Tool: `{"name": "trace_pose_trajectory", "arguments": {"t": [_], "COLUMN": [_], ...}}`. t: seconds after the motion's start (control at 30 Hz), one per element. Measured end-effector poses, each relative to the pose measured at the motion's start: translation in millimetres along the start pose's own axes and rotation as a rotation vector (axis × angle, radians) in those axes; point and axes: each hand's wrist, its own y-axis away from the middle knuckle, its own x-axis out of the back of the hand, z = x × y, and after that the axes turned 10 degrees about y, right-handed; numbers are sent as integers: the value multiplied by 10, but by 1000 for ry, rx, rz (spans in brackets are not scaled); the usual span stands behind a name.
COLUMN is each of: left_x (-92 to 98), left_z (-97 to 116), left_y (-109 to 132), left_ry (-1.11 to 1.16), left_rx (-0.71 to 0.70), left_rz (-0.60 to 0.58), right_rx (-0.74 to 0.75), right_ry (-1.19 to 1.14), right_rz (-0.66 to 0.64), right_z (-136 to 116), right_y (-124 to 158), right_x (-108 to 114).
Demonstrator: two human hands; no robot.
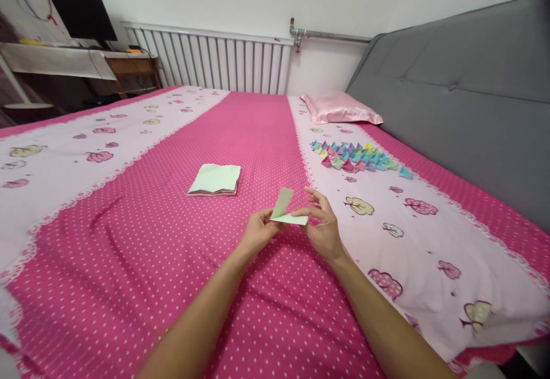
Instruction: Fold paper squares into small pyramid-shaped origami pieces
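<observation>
A small pale green sheet of paper (283, 202), partly folded, is held above the bed between my two hands. One flap of it stands up while the other part lies nearly flat. My left hand (260, 231) pinches its left corner. On the right side, my right hand (321, 225) grips the flat part between thumb and fingers, with some fingers raised. Left of and beyond my hands lies a stack of square paper (215, 179), pale green on top. To the right sit several small folded paper pieces (352, 156) in many colours, grouped in rows.
Everything lies on a bed with a pink dotted and white printed cover (172, 253). A pink pillow (339, 108) rests near the grey headboard (464, 86). Along the far wall run a white radiator (215, 58) and a pipe. A desk with a monitor (81, 16) stands far left.
</observation>
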Motion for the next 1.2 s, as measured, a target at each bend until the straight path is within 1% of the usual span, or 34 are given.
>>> {"name": "trace_pose_trajectory", "arguments": {"t": [0.13, 0.2, 0.27, 0.4, 0.47, 0.63, 0.77, 1.0, 1.2], "left_x": [-10, -8, -5, -1, -6, -22, -21, -41, -37], "left_z": [59, 84, 96, 97, 102, 128, 136, 135, 123], "left_y": [58, 66, 54, 6, -5, 4, 8, 17, 23], "left_ry": [255, 373, 462, 551, 569, 615, 626, 595, 560], "left_rx": [168, 192, 169, 121, 127, 138, 155, 155, 176], "left_rz": [-191, -228, -191, 3, 56, 92, 98, 118, 71], "right_rx": [65, 85, 107, 140, 145, 122, 69, -4, -48], "right_ry": [93, 123, 137, 150, 149, 115, 82, 14, -23], "right_rz": [109, 121, 111, 50, 9, -121, -211, -214, -192], "right_z": [15, 13, 3, -11, -8, 0, 2, 41, 55], "right_y": [6, 5, 6, 16, 22, 20, 18, 28, 20], "right_x": [18, 16, 9, -6, -7, 3, -3, -25, -31]}}
